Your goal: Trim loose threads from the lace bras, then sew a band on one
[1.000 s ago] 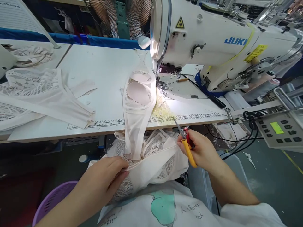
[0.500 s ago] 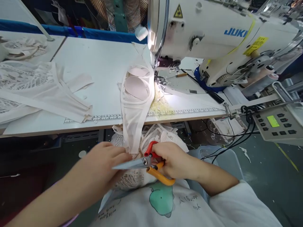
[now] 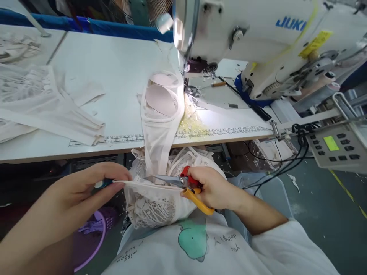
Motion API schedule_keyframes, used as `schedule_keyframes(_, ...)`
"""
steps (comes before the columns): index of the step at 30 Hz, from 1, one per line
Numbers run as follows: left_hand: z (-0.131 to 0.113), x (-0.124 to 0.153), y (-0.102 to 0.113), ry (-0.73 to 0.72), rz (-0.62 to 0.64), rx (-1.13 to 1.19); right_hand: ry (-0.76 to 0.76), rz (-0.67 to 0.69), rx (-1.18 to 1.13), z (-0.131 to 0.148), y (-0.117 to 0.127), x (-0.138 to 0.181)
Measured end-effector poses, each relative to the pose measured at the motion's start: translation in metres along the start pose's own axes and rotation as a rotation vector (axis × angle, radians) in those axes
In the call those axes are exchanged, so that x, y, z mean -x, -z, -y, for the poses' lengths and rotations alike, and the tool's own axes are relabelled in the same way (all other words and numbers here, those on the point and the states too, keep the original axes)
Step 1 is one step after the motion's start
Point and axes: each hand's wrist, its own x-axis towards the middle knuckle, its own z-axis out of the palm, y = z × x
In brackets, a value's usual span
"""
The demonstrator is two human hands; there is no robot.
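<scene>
My right hand is closed around scissors with one red and one orange handle; their blades point left along the fabric's upper edge. My left hand pinches the left end of that edge, on a pale bra piece with a lace panel. The edge is stretched between both hands above my lap. A small blue-green item shows within my left hand, its kind unclear. Just beyond the blades, a pale bra with a moulded cup lies on the table and hangs over its front edge.
A white sewing machine stands at the right of the table, with a control panel farther right. More lace bra pieces lie at the left. Below are a purple basket and a clear plastic bin.
My left hand has moved left, drawing the lace piece's edge out straight. The scissors have risen slightly and now lie along that edge. The view has shifted a little.
</scene>
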Motion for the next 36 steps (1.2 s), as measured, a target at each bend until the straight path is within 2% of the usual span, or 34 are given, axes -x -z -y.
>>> schedule_keyframes(2,-0.016,-0.002,-0.006,0.054,0.008,0.167,-0.07,-0.009,0.012,-0.001,-0.001,0.004)
schedule_keyframes(4,-0.03,-0.004,-0.014,0.08,-0.046,0.23,-0.142,-0.001,0.035,-0.003,0.0,0.007)
schedule_keyframes(6,-0.042,-0.008,-0.025,0.021,-0.163,0.247,-0.191,0.028,0.06,-0.005,0.004,0.009)
schedule_keyframes(8,-0.05,-0.013,-0.038,-0.097,-0.257,0.266,-0.208,0.024,0.029,-0.007,0.009,0.009)
schedule_keyframes(10,-0.055,-0.018,-0.051,-0.222,-0.288,0.293,-0.171,-0.059,-0.058,-0.006,0.014,0.009)
schedule_keyframes(12,-0.06,-0.023,-0.062,-0.337,-0.264,0.336,-0.073,-0.181,-0.153,-0.003,0.017,0.006)
schedule_keyframes(15,-0.067,-0.029,-0.072,-0.391,-0.181,0.387,0.095,-0.278,-0.266,0.003,0.021,-0.003)
schedule_keyframes(18,-0.073,-0.031,-0.074,-0.306,-0.124,0.425,0.141,-0.283,-0.303,0.009,0.022,-0.013)
schedule_keyframes(22,-0.074,-0.031,-0.075,-0.177,-0.037,0.538,0.088,-0.294,-0.305,0.012,0.017,-0.022)
schedule_keyframes(26,-0.072,-0.031,-0.08,-0.069,-0.058,0.541,0.076,-0.342,-0.312,0.01,0.008,-0.027)
schedule_keyframes(30,-0.073,-0.034,-0.079,0.064,0.13,0.651,0.093,-0.326,-0.29,0.004,0.008,-0.026)
schedule_keyframes(33,-0.072,-0.038,-0.074,0.179,0.227,0.775,0.084,-0.173,-0.171,-0.003,0.021,-0.021)
schedule_keyframes(36,-0.066,-0.043,-0.071,0.214,0.276,0.795,0.05,0.116,0.061,-0.012,0.036,-0.013)
